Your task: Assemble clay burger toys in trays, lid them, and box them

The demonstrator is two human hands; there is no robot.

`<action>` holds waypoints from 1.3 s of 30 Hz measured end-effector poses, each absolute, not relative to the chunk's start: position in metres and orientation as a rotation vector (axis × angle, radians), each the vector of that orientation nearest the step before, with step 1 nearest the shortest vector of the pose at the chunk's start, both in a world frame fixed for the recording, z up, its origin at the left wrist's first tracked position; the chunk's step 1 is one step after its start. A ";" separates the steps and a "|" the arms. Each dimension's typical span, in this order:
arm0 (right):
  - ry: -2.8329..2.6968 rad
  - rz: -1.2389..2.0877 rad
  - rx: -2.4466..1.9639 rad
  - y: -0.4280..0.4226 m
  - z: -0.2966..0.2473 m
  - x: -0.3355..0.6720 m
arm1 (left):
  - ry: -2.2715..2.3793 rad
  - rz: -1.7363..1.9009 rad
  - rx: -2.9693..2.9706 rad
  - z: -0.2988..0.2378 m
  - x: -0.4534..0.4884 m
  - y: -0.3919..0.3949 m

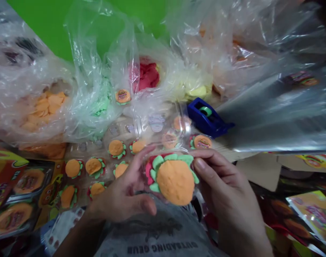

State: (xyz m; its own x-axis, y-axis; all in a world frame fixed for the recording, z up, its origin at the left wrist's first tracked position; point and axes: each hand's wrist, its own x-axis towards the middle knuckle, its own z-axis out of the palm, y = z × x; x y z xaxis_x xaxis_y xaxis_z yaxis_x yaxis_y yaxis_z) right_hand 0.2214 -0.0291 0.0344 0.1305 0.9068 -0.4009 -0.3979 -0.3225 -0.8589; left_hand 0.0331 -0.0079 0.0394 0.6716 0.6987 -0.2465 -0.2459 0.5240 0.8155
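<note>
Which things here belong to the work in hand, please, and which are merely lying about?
In hand: toy burger, held by left hand and right hand.
Lying about: tape dispenser, bag of orange pieces, red lump, small burgers, packed boxes.

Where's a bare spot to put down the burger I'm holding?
The burger fits only on the brown cardboard patch right of your right hand, below the blue tape dispenser. Small burgers pack the left; plastic bags the back.

Green wall (39, 25) behind (flat, plain), tan work surface (248, 167), soft light
</note>
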 end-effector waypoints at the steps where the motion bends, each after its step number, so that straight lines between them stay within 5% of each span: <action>1: -0.591 1.446 -1.268 -0.029 0.036 0.217 | 0.629 0.641 0.838 0.043 0.032 -0.010; 7: -0.392 1.750 -0.975 -0.029 0.042 0.196 | 0.721 0.608 1.141 0.045 0.022 -0.013; 14: -0.086 2.056 -0.621 -0.026 0.042 0.183 | 1.521 0.924 2.124 0.043 0.020 -0.011; 20: -0.037 2.091 -0.580 -0.024 0.043 0.176 | 0.966 0.652 2.640 0.065 0.031 -0.001; 39: -0.058 2.068 -0.649 -0.022 0.041 0.175 | 1.009 0.697 2.654 0.063 0.043 0.002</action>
State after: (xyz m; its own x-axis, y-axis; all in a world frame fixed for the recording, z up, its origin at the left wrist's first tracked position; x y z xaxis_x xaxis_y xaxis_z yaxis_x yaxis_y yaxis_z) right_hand 0.1748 -0.0215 0.0409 -0.4226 0.8012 -0.4237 -0.7762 -0.5613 -0.2872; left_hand 0.0426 0.0020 0.0631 0.6523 0.6706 0.3532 0.5676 -0.7410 0.3588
